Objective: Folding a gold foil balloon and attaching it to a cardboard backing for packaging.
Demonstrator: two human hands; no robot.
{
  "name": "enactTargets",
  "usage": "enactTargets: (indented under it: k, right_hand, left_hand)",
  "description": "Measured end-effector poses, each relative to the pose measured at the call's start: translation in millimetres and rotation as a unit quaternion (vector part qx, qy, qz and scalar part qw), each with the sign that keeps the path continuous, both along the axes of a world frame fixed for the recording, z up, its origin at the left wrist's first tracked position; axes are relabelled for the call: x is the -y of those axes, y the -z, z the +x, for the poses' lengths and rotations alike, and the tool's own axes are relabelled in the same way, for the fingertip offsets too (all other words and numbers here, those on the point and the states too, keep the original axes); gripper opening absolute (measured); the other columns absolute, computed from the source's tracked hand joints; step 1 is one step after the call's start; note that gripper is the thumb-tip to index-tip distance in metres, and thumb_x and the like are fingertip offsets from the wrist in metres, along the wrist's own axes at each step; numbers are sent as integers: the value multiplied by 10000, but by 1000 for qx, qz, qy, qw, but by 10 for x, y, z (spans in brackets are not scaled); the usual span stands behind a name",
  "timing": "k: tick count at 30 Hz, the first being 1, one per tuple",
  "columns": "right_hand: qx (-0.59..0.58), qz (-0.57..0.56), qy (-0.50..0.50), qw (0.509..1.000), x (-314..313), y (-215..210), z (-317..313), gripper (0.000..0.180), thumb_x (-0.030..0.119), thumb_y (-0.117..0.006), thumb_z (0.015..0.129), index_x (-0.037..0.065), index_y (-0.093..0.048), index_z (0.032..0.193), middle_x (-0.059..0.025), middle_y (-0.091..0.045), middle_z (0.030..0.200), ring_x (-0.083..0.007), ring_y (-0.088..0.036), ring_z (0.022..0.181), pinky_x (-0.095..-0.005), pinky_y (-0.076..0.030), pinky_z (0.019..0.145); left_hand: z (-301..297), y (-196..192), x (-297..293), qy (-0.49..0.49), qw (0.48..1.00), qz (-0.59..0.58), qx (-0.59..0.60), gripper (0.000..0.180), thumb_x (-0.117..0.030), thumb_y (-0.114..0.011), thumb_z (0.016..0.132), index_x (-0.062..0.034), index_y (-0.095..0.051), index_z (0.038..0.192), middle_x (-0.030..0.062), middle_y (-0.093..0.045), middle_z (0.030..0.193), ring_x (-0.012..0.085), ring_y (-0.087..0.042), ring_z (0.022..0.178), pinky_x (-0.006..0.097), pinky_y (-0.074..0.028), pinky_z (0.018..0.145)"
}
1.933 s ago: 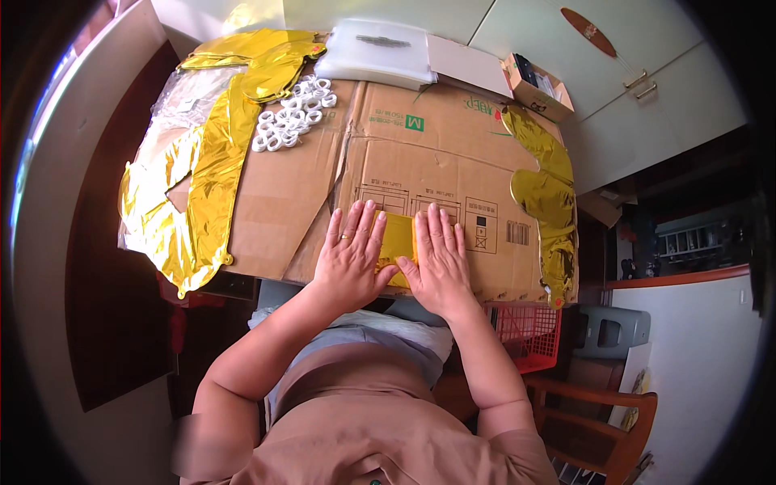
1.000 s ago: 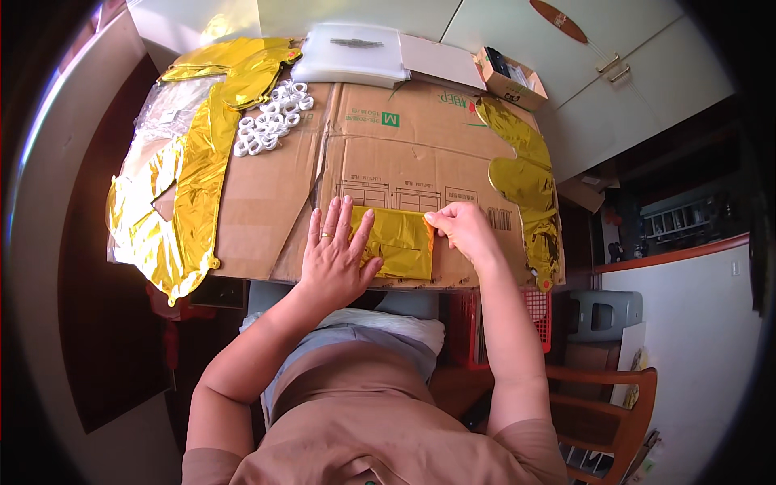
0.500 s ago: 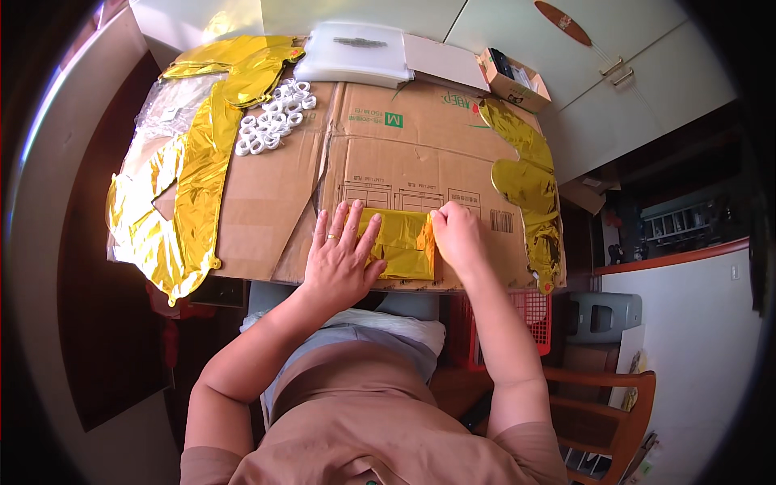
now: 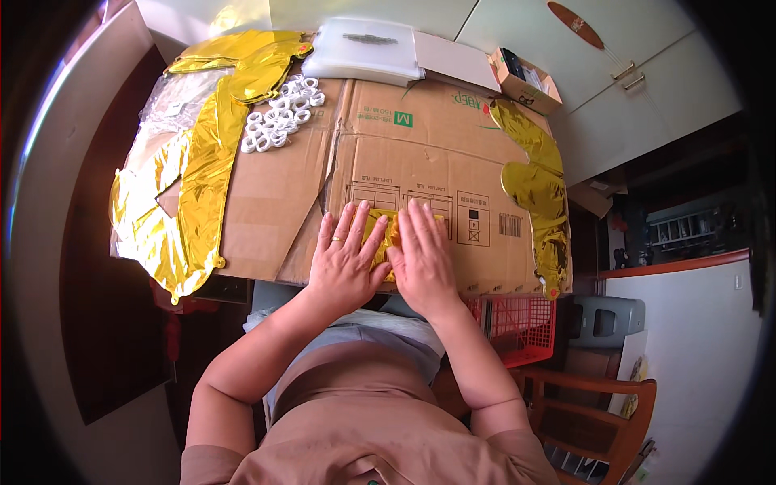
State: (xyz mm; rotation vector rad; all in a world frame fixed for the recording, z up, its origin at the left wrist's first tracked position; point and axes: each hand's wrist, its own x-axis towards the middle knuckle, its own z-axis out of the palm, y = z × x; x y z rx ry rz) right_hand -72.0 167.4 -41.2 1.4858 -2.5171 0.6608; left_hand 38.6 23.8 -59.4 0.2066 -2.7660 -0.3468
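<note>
A folded gold foil balloon lies on the cardboard near its front edge, mostly covered by my hands. My left hand rests flat over its left part, fingers stretched and a ring on one of them. Over the right part lies my right hand, also flat, its fingers extended and close together. Between the two hands a strip of the shiny foil shows. Neither hand grips anything.
Flattened cardboard covers the table. More gold foil balloons lie at the left, and another gold balloon at the right. White ribbon rolls, clear plastic bags and a small box sit toward the back.
My right hand has let go of the foil's right edge, moved left and flattened onto it. The balloon's right side is folded over, making it narrower. My left hand stays pressed down.
</note>
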Motion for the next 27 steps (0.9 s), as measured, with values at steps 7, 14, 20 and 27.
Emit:
enactTargets:
  k: [7, 14, 20, 27]
  right_hand:
    - [12, 118, 8, 993, -82, 90, -85, 774, 473, -456, 1011, -5, -212, 1569, -257, -202, 1621, -389, -182, 1516, -539, -118, 1220]
    - [5, 148, 15, 989, -71, 87, -85, 806, 487, -462, 1004, 0, -174, 1577, -271, -143, 1632, -407, -139, 1523, -547, -107, 1221]
    - [26, 159, 19, 987, -39, 36, -73, 821, 457, -533, 978, 6, -192, 1573, -272, -137, 1633, -410, -141, 1522, -545, -106, 1222]
    - [15, 151, 27, 988, -65, 83, -80, 822, 498, -516, 973, 28, -214, 1575, -287, -140, 1626, -436, -132, 1515, -583, -87, 1209]
  left_hand:
    - [90, -69, 72, 4, 1000, 13, 27, 735, -408, -535, 938, -5, -348, 1523, 215, -300, 1601, 356, -232, 1513, 549, -90, 1216]
    - [220, -326, 272, -20, 997, 41, 60, 780, -406, -549, 948, 22, -276, 1541, 225, -276, 1605, 375, -199, 1518, 550, -34, 1218]
    - [-87, -153, 179, 102, 992, 44, -55, 426, -137, -547, 949, 0, -539, 1352, 176, -503, 1465, 322, -424, 1415, 512, -310, 1159]
    - [25, -73, 268, 76, 997, 22, 16, 619, -281, -572, 950, -13, -414, 1484, 179, -364, 1579, 323, -322, 1481, 513, -204, 1203]
